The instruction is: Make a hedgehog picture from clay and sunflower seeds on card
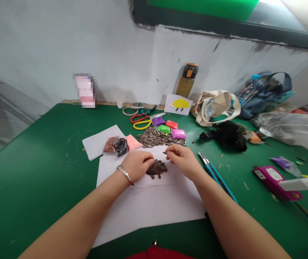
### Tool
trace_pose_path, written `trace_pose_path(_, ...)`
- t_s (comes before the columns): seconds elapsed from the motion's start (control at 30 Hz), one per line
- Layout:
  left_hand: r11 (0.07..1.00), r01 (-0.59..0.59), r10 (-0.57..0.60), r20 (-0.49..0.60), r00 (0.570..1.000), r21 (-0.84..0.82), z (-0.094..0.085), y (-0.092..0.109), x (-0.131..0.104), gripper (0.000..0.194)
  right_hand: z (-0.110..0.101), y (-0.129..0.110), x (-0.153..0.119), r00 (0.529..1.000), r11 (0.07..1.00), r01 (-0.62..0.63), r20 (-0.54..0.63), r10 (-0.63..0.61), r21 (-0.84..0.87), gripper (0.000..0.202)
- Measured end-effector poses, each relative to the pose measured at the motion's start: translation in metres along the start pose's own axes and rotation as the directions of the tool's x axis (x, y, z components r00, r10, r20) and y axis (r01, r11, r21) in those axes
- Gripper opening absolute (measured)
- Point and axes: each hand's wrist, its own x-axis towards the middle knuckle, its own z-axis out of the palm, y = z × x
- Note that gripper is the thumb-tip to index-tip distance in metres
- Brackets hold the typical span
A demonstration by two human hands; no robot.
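Observation:
My right hand (183, 158) pinches a single sunflower seed (165, 153) between thumb and fingertips, just above the paper. Under my hands lies a hedgehog-like figure (157, 167) of overlapping sunflower seeds with small brown legs, on a white card (164, 180). At the figure's left edge is my left hand (136, 166), its fingers curled together and touching that side; whatever its fingertips hold is hidden. Larger white sheets (143, 212) lie beneath the card. Behind my hands spreads a pile of sunflower seeds (154, 137).
Purple (158, 121), red, green and pink clay packs rest by the seeds. Scissors (143, 124) lie behind, a blue utility knife (218, 178) at right, a magenta glue gun (276, 182) farther right. A hedgehog picture (179, 104), bottle (187, 81) and bags (215, 108) stand along the wall.

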Motion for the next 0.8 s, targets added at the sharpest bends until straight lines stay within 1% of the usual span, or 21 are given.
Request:
trace_pose_path(0.07, 0.999, -0.021, 0.022, -0.008, 1.0, 0.027, 0.001, -0.002, 0.0, 0.024, 0.0, 0.002, 0.001, 1.0, 0.997, 0.019, -0.01, -0.02, -0.079, 0.017)
trace_pose_path(0.13, 0.998, -0.035, 0.036, -0.021, 0.999, 0.042, 0.002, -0.004, 0.0, 0.022, 0.0, 0.003, 0.001, 0.999, 0.979, 0.041, -0.021, -0.046, -0.198, 0.017)
trace_pose_path(0.23, 0.996, -0.06, 0.062, -0.04, 0.997, 0.06, 0.002, -0.009, 0.0, 0.021, 0.0, 0.004, 0.001, 0.996, 0.921, 0.072, -0.025, -0.088, -0.383, 0.016)
trace_pose_path(0.37, 0.993, -0.093, 0.096, -0.037, 0.995, 0.069, 0.004, -0.012, 0.0, 0.024, -0.002, 0.007, 0.003, 0.995, 0.861, 0.092, 0.007, -0.102, -0.5, 0.017)
trace_pose_path(0.43, 0.993, -0.094, 0.097, -0.044, 0.994, 0.077, 0.004, -0.012, 0.0, 0.025, -0.002, 0.006, 0.004, 0.992, 0.839, 0.104, -0.003, -0.125, -0.535, 0.017)
trace_pose_path(0.5, 0.994, -0.081, 0.086, -0.063, 0.994, 0.074, 0.004, -0.011, 0.0, 0.024, -0.001, 0.003, 0.002, 0.98, 0.838, 0.15, -0.033, -0.196, -0.525, 0.018)
trace_pose_path(0.57, 0.998, -0.056, 0.059, -0.084, 0.995, 0.04, 0.003, -0.009, 0.0, 0.023, 0.002, -0.004, -0.002, 0.958, 0.866, 0.231, -0.049, -0.281, -0.444, 0.02)
trace_pose_path(0.67, 0.999, -0.03, 0.025, -0.092, 0.995, -0.045, 0.002, -0.005, -0.002, 0.027, 0.013, -0.015, -0.009, 0.932, 0.903, 0.351, 0.003, -0.362, -0.249, 0.02)
trace_pose_path(0.73, 0.995, -0.034, 0.025, -0.092, 0.995, -0.093, 0.001, -0.002, -0.003, 0.032, 0.021, -0.019, -0.011, 0.921, 0.903, 0.389, 0.044, -0.388, -0.18, 0.022)
trace_pose_path(0.8, 0.992, -0.038, 0.025, -0.106, 0.994, -0.124, 0.002, -0.001, -0.004, 0.037, 0.027, -0.02, -0.011, 0.919, 0.906, 0.394, 0.074, -0.387, -0.153, 0.023)
